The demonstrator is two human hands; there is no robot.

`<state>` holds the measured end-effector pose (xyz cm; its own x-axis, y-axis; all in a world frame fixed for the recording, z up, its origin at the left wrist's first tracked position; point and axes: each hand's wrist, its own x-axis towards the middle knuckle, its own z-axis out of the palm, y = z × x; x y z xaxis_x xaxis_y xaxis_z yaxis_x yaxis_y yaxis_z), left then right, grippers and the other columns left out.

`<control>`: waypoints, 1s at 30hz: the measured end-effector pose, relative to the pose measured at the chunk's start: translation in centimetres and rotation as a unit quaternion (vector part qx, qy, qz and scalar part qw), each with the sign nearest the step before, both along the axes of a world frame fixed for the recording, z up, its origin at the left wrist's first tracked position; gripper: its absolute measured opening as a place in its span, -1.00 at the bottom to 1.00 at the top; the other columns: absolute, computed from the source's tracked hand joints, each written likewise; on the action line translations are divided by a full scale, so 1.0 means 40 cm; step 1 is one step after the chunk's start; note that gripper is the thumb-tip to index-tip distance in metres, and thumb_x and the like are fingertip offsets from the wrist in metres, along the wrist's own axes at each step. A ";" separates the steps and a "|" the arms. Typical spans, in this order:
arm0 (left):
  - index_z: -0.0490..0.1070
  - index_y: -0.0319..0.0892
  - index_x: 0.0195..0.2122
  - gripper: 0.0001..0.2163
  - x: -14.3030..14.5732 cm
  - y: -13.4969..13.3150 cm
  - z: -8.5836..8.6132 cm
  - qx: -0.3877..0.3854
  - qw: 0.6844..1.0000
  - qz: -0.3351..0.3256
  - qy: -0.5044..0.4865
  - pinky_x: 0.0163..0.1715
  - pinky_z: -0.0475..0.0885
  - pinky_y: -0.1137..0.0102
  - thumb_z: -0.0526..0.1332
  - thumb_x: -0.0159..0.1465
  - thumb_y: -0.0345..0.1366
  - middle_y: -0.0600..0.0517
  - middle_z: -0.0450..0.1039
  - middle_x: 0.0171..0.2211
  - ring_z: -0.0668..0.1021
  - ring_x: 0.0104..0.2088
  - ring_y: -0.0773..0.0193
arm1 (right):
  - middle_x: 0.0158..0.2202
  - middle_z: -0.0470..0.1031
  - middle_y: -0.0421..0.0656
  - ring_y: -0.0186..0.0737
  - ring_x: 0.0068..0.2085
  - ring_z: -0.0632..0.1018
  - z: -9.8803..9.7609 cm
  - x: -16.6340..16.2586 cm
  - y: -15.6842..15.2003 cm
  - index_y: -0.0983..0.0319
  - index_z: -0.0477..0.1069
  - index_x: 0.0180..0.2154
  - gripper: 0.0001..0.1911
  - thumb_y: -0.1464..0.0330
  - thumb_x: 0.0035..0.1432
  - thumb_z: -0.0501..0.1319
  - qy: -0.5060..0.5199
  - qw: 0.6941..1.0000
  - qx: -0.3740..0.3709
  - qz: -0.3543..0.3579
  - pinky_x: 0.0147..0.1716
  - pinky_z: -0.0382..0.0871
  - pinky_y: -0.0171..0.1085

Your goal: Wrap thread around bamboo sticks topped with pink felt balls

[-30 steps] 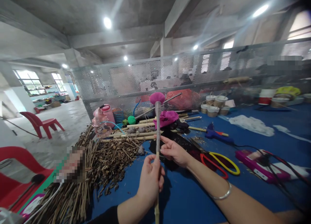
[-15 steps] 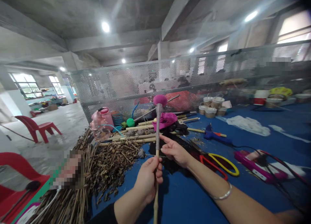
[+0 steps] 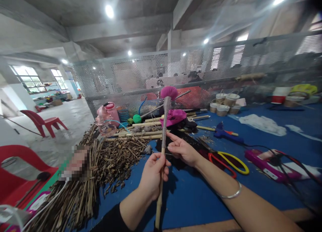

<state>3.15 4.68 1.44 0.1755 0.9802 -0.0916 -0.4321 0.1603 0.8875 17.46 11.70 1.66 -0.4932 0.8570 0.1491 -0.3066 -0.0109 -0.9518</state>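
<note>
- Stick of pale bamboo (image 3: pixel 160 195), nearly upright with a slight tilt, held above the near part of the table; grey wrapping (image 3: pixel 165 123) covers its upper length, and a rounded magenta head (image 3: pixel 169 92) tops it.
- Left hand (image 3: pixel 154 173) grasps the bare bamboo just below the wrapping.
- Right hand (image 3: pixel 183 150) has its index finger extended to the wrapping, other fingers curled; whether it touches or pinches anything, I cannot tell.
- Scissors with red and yellow handles (image 3: pixel 232 161) lie beside the right forearm on the blue table (image 3: pixel 183 205).
- Dried brown stalks (image 3: pixel 85 195) are heaped left of the left hand.
- Crumpled magenta cloth (image 3: pixel 174 117) and a green ball (image 3: pixel 137 118) lie behind, near more bamboo lengths (image 3: pixel 153 136).
</note>
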 end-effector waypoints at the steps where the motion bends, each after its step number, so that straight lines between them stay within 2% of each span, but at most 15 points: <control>1: 0.23 -0.22 -0.33 -0.75 -0.003 -0.001 0.002 -0.004 1.000 -0.007 -0.003 -0.77 0.14 0.64 0.20 0.13 -0.16 0.11 0.33 -0.52 0.28 -0.68 0.55 | -0.70 0.10 -0.43 -0.51 -0.69 0.01 0.001 0.000 -0.001 0.24 -0.06 0.20 -0.17 0.41 -0.07 0.27 0.005 1.000 -0.002 0.001 -0.72 -0.18 -0.44; 5: 0.29 -0.25 -0.26 -0.74 -0.013 -0.006 0.009 -0.042 0.997 -0.039 -0.046 -0.76 0.13 0.66 0.22 0.12 -0.18 0.08 0.33 -0.47 0.31 -0.65 0.56 | -0.69 0.09 -0.42 -0.51 -0.68 0.00 0.004 0.004 -0.002 0.23 -0.02 0.19 -0.20 0.40 -0.07 0.27 0.006 1.000 0.005 0.002 -0.71 -0.19 -0.43; 9: 0.32 -0.26 -0.25 -0.74 -0.018 -0.008 0.008 -0.061 0.992 -0.047 -0.096 -0.80 -0.03 0.68 0.21 0.13 -0.19 0.13 0.26 -0.53 0.14 -0.73 0.64 | -0.68 0.08 -0.42 -0.52 -0.69 -0.01 0.005 0.003 -0.004 0.18 0.00 0.19 -0.21 0.39 -0.07 0.28 0.003 1.000 0.002 0.003 -0.71 -0.20 -0.43; 13: 0.30 -0.25 -0.23 -0.73 -0.016 -0.007 0.002 -0.081 0.990 -0.049 -0.100 -0.81 -0.11 0.66 0.17 0.16 -0.16 0.13 0.27 -0.54 0.07 -0.75 0.64 | -0.68 0.08 -0.42 -0.51 -0.69 -0.01 0.008 -0.004 -0.009 0.17 0.03 0.17 -0.24 0.40 -0.06 0.26 0.003 1.000 0.005 0.020 -0.71 -0.20 -0.43; 18: 0.18 -0.18 -0.36 -0.78 -0.009 -0.013 -0.002 -0.049 0.995 -0.044 -0.080 -0.81 -0.14 0.66 0.21 0.13 -0.19 0.18 0.24 -0.58 0.02 -0.75 0.63 | -0.70 0.06 -0.42 -0.50 -0.68 0.00 0.005 -0.003 -0.009 0.19 0.10 0.13 -0.33 0.40 -0.04 0.25 -0.013 0.999 0.024 0.017 -0.72 -0.20 -0.43; 26: 0.17 -0.19 -0.39 -0.75 -0.008 -0.022 0.019 0.000 0.999 -0.021 -0.036 -0.83 -0.04 0.66 0.19 0.13 -0.14 0.12 0.36 -0.52 0.09 -0.75 0.62 | -0.67 0.08 -0.41 -0.51 -0.67 0.01 0.009 -0.008 -0.016 0.20 0.10 0.10 -0.34 0.34 -0.04 0.27 0.004 0.999 0.022 0.039 -0.70 -0.19 -0.43; 30: 0.20 -0.18 -0.34 -0.72 -0.028 -0.019 0.038 0.008 0.999 -0.008 -0.036 -0.83 -0.07 0.67 0.20 0.11 -0.09 0.16 0.32 -0.57 0.07 -0.76 0.61 | -0.70 0.06 -0.42 -0.52 -0.69 -0.02 -0.008 -0.023 -0.014 0.23 0.22 -0.07 -0.54 0.31 -0.04 0.28 0.016 0.998 -0.001 0.069 -0.71 -0.20 -0.43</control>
